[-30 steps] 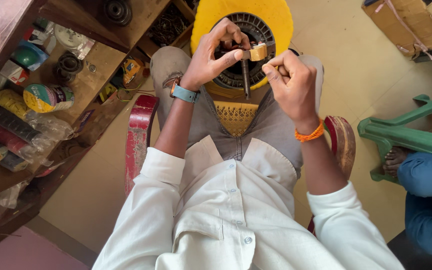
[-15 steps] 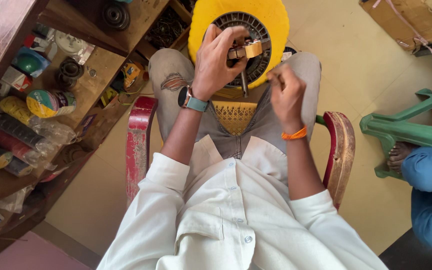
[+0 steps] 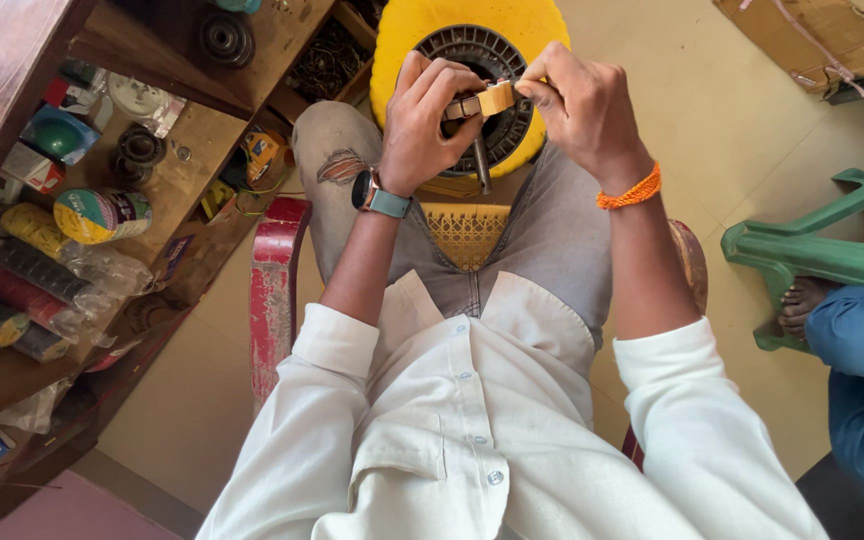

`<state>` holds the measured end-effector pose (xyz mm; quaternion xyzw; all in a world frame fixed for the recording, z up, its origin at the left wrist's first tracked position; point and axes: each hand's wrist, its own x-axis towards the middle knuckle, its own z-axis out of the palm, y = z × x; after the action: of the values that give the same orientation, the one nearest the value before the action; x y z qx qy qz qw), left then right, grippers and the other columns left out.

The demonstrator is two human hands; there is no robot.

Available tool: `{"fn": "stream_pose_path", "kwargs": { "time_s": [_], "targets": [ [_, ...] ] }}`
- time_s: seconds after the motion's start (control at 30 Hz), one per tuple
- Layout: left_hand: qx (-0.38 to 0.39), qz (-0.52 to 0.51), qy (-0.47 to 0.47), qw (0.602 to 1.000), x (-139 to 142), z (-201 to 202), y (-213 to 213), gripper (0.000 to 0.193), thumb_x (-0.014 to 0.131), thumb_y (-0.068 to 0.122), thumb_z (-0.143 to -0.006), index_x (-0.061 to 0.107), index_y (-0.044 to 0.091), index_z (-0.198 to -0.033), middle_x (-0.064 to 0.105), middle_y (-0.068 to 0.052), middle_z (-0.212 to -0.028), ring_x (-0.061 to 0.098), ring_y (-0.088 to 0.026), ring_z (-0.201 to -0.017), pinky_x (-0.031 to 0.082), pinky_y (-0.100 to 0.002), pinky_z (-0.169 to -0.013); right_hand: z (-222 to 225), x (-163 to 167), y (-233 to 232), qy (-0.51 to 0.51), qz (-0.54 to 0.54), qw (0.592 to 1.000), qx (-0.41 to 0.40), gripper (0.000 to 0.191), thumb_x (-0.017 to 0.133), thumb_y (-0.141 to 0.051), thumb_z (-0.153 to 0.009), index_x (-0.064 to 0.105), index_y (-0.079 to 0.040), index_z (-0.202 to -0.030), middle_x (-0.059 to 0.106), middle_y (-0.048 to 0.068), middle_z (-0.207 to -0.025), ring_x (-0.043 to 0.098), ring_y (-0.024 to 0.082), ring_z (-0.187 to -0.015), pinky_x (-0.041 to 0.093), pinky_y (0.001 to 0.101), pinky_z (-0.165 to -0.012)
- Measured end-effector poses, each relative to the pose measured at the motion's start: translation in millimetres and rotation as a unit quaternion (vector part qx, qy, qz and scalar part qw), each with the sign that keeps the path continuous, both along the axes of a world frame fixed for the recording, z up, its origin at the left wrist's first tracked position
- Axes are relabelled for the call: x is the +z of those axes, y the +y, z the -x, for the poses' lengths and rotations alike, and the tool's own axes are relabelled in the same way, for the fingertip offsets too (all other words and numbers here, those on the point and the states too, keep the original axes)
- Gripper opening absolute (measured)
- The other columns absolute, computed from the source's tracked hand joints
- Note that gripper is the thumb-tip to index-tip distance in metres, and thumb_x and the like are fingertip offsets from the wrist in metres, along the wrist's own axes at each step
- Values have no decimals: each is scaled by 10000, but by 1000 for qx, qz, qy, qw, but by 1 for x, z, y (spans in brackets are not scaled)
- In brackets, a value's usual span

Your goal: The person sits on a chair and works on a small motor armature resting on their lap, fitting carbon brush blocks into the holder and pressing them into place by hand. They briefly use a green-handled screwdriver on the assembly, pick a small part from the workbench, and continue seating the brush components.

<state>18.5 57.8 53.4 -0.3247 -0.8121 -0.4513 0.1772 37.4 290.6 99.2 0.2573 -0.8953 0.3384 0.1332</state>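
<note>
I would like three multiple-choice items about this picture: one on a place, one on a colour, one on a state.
1. Where is the yellow round housing?
A. on the wooden shelves
B. in front of the person's knees, below the hands
C. on the green plastic chair

2. What colour is the band on the right wrist?
A. orange
B. blue
C. white

3. How is the small tan part with a dark shaft held?
A. it lies on the floor
B. the left hand alone holds it
C. both hands grip it together

Answers:
1 B, the housing shows beyond the knees, under the left hand and right hand.
2 A, an orange band circles that wrist.
3 C, fingers of both hands close on the part.
</note>
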Motion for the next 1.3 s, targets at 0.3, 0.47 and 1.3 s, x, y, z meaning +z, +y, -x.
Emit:
{"fn": "stream_pose_path", "kwargs": {
  "time_s": [0.3,0.47,1.3],
  "targets": [
    [-13,-6,-8,1000,4,0,-1,391,840,26,-780,655,90,-1119,653,-30,-1087,534,-274,-972,485,-384,-864,4,11,9,-15,-31,999,27,252,728,-195,-1125,598,-26,-990,652,116,-820,664,310,-743,492,399,-663],
    [-2,4,-11,1000,4,-2,-1,402,858,34,-769,665,96,-1115,654,-24,-1094,527,-271,-983,488,-385,-883,30,7,9,3,-47,998,50,244,731,-159,-1115,613,-5,-968,623,135,-836,655,322,-765,477,402,-678],
    [-321,-313,-381,809,-36,41,-20,284,680,137,-1117,407,106,-1187,642,-40,-1092,598,-94,-989,509,-250,-923,8,55,-26,1,-121,991,55,190,746,-145,-1053,636,-59,-924,661,92,-797,661,296,-727,476,390,-636]
  ]
}}
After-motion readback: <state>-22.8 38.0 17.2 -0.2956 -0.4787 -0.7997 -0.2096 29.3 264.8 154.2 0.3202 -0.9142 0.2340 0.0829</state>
